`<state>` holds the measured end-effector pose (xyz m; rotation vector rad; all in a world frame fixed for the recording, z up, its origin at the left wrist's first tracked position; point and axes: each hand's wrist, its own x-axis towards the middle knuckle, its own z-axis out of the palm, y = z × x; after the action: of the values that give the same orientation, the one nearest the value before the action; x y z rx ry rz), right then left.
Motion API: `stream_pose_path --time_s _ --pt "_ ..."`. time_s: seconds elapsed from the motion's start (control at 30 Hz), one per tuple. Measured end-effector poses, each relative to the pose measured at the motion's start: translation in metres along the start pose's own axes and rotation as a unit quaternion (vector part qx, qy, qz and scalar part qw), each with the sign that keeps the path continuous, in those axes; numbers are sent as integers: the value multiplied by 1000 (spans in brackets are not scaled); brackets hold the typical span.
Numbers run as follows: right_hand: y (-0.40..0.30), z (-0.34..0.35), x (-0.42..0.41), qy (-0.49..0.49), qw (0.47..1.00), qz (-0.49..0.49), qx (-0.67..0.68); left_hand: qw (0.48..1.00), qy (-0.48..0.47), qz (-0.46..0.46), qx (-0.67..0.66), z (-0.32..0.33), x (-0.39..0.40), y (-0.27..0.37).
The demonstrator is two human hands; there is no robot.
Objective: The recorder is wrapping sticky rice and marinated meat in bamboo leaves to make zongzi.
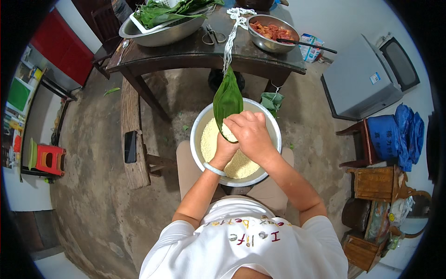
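Observation:
A green leaf point(228, 94), folded to a cone at its lower end, holds pale grains point(229, 133) above a metal basin point(195, 150) on the person's lap. My left hand point(224, 148) grips the cone from below, its fingers partly hidden by the leaf. Over the cone's opening lies my right hand point(251, 134), fingers bent together against the grains and the leaf's edge; whether it pinches anything is hidden. More pale grains point(242, 165) fill the basin's bottom. White strings point(229, 48) hang over the table edge behind the leaf's tip.
On the wooden table point(174, 55) stand a bowl of meat pieces point(271, 31) with chopsticks point(313, 45), scissors point(213, 36) and a large bowl point(160, 38) bearing leaves point(163, 14). A tied leaf bundle point(273, 101) hangs at the right. A phone point(130, 146) lies on the wooden bench point(134, 178).

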<state>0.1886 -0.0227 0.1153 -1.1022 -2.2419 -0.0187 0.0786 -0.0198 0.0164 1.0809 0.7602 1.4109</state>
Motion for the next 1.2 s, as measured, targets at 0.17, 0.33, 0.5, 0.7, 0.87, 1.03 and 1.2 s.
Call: stream_pose_path --time_s 0.17,0.33,0.5,0.7,0.87,1.03,1.2 --pt "2 -6 7 31 1000 4 -4 1000 18 -4 -1 5 -4 3" --pt "7 -10 8 -18 999 -10 44 1000 10 -27 5 -3 -3 -5" --pt "10 -18 -5 52 996 30 69 999 18 -38 3 1 -4 -1" --pt "-10 -3 -27 -65 997 -29 24 999 8 7 47 0 -3 2" --pt "-11 6 -36 -50 998 -21 22 995 3 20 93 0 -6 3" --pt "-19 10 -44 -47 998 -6 29 997 -4 -12 81 -6 -14 -4" --pt "-24 13 -47 -35 999 -2 24 998 -6 -12 55 -6 -16 -6"
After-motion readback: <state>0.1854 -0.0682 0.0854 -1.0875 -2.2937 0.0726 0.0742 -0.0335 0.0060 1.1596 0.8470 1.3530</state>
